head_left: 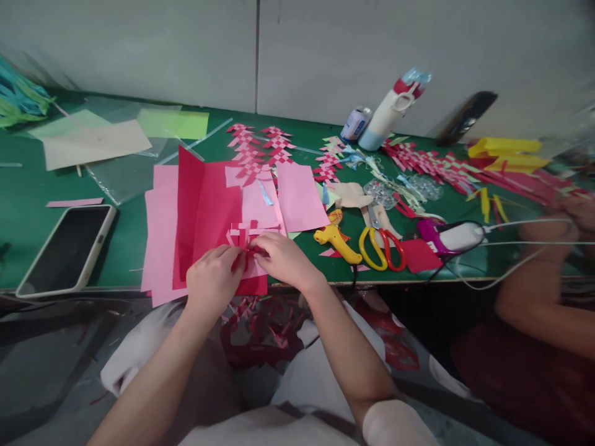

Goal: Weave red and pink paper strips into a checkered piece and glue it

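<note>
Both my hands meet over a small weave of red and pink paper strips [246, 230] near the table's front edge. My left hand [211, 272] pinches the weave's left side, fingers curled. From the right, my right hand [283, 257] grips the same strips with bent fingers; the fingertips are partly hidden. Beneath lie red paper sheets [218, 192] and pink sheets [158, 229]. Another pink sheet [302, 198] lies just beyond my right hand. Finished-looking red and pink woven paper pieces [279, 145] rest behind the sheets.
A phone [67, 251] lies at left. To the right are a yellow glue gun [337, 238], scissors [374, 248], a purple-and-white device [446, 238] with cables, a can [356, 124] and a tilted bottle [388, 114]. A co-worker's arm [534, 291] reaches in at far right.
</note>
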Available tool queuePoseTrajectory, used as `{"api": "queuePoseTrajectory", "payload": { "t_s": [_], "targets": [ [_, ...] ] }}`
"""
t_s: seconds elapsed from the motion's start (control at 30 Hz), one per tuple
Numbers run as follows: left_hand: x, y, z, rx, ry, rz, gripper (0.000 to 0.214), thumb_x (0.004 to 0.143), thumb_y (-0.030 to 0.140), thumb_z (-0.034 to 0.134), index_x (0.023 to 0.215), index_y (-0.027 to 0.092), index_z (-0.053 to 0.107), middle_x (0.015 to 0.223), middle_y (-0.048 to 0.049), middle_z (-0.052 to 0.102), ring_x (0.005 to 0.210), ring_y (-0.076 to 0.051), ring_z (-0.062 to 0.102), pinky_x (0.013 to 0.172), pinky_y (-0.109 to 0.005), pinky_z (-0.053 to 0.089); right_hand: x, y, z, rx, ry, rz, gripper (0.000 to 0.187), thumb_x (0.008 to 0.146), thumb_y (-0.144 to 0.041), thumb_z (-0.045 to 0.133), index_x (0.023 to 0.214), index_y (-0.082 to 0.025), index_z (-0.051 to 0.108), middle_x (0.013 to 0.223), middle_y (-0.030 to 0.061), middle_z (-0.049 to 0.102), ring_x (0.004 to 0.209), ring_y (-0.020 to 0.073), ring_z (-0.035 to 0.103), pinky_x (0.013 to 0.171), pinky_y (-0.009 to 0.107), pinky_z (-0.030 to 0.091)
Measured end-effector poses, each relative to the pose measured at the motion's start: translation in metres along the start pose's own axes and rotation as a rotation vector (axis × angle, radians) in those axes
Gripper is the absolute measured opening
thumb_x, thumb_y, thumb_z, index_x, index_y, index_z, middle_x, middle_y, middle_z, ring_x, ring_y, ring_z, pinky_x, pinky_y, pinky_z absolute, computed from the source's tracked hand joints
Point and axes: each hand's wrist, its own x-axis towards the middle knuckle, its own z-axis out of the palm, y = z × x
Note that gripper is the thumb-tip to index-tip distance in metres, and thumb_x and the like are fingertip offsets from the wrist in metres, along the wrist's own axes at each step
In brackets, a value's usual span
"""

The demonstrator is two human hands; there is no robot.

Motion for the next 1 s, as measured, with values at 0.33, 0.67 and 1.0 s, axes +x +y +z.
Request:
{"api": "queuePoseTrajectory", "payload": {
  "t_s": [0.33, 0.67, 1.0],
  "targets": [
    [0.0003, 0.0004, 0.0000, -0.006, 0.007, -0.002, 0.022, 0.089, 0.031, 0.053, 0.088, 0.021, 0.073, 0.083, -0.0031, 0.073, 0.072, -0.019, 0.065, 0.049, -0.028, 0.031, 0.0009, 0.0010, 0.0003, 0.004, 0.008, -0.031, 0.020, 0.086, -0.005, 0.052, 0.099, -0.014, 0.064, 0.100, 0.0092, 0.066, 0.099, 0.0196, 0.058, 0.087, 0.032, 0.047],
    [0.0009, 0.0004, -0.0021, -0.027, -0.010, -0.029, 0.021, 0.088, 0.030, 0.053, 0.089, 0.021, 0.073, 0.084, -0.0033, 0.073, 0.072, -0.020, 0.065, 0.048, -0.028, 0.031, 0.0019, 0.0019, 0.0032, -0.016, 0.052, -0.052, 0.016, 0.092, -0.018, 0.052, 0.095, -0.015, 0.067, 0.095, 0.0079, 0.067, 0.095, 0.0185, 0.059, 0.084, 0.031, 0.046],
    [-0.0015, -0.0006, 0.0019, 0.002, 0.021, 0.024, 0.020, 0.089, 0.030, 0.053, 0.089, 0.022, 0.072, 0.084, -0.0024, 0.072, 0.072, -0.019, 0.064, 0.049, -0.028, 0.033, 0.0038, 0.0071, 0.0057, 0.228, 0.268, 0.168, 0.012, 0.087, -0.018, 0.056, 0.092, -0.019, 0.067, 0.095, 0.0050, 0.072, 0.084, 0.0170, 0.066, 0.075, 0.028, 0.049]
  ]
}}
